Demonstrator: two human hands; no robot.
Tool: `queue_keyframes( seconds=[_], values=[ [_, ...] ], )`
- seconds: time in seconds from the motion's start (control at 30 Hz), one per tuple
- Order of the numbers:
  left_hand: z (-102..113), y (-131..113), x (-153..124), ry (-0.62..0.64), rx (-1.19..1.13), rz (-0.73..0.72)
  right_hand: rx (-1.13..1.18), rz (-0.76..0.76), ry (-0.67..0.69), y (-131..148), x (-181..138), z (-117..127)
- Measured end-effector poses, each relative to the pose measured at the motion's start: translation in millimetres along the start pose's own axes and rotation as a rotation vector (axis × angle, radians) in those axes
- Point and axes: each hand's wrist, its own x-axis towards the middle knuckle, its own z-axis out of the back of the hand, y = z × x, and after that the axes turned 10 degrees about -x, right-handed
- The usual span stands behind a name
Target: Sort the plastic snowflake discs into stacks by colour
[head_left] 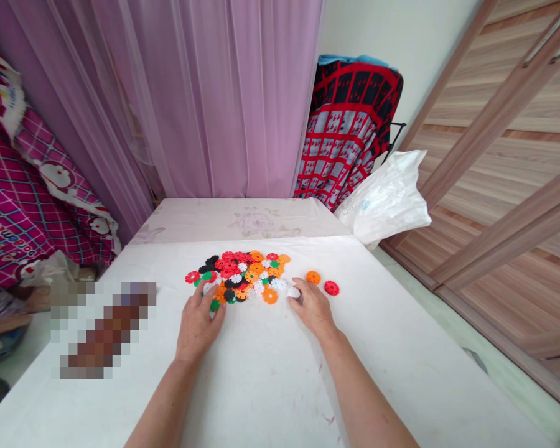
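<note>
"What's in front of you?"
"A white-covered tabletop (pixel 261 386), with my left forearm (pixel 163 398) and right forearm (pixel 364 392) reaching across it from the near side, angled toward each other."

"And between them?"
"On the far side of my wrists, a loose pile of notched discs (pixel 242 267): red, orange, black, white and green, mid-table."

"How are your hands?"
"Both palm down. My left hand (pixel 199 323) is at the pile's near left edge, fingers bent, thumb spread well away from them. My right hand (pixel 313 309) is at the right edge, thumb and forefinger curved narrowly around a white disc (pixel 293 292); I can't tell whether it's pinched."

"Any single pieces?"
"An orange disc (pixel 313 277) just beyond my right knuckles, and a red disc (pixel 331 287) right of that."
</note>
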Motion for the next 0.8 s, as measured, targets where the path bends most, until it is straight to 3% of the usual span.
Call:
queue_keyframes(
  seconds=[0.2, 0.57, 0.8],
  values=[
    [-2, 2, 0, -0.021, -0.016, -0.010, -0.052, -0.001, -0.017, 1, 2, -3],
    [-1, 1, 1, -0.001, -0.006, 0.007, -0.154, -0.108, 0.084, -10, -2, 10],
    [0, 0, 1, -0.009, -0.003, 0.010, -0.014, -0.131, 0.024, -17, -1, 17]
  ],
)
